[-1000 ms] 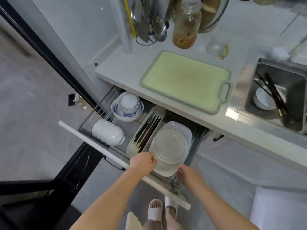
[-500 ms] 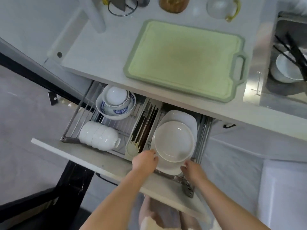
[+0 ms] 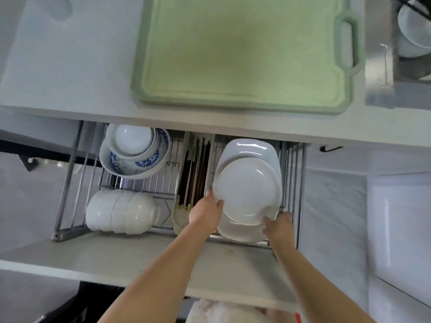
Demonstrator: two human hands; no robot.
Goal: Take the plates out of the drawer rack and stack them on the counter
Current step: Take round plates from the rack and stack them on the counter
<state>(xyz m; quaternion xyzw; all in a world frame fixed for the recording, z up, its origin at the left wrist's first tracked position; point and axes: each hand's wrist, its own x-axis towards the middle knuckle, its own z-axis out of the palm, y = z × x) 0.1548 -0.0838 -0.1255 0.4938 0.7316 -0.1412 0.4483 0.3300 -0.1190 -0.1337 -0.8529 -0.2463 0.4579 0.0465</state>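
Both hands grip the plates (image 3: pixel 247 190) in the drawer rack (image 3: pixel 291 173): left hand (image 3: pixel 206 214) at the left rim, right hand (image 3: pixel 278 227) at the lower right edge. A green cutting board (image 3: pixel 242 52) lies on the counter (image 3: pixel 70 73) above.

Both forearms are bare to the frame's edge, with no sleeves showing. The left hand (image 3: pixel 206 214) and right hand (image 3: pixel 278 226) are bare: 2 ungloved hands.
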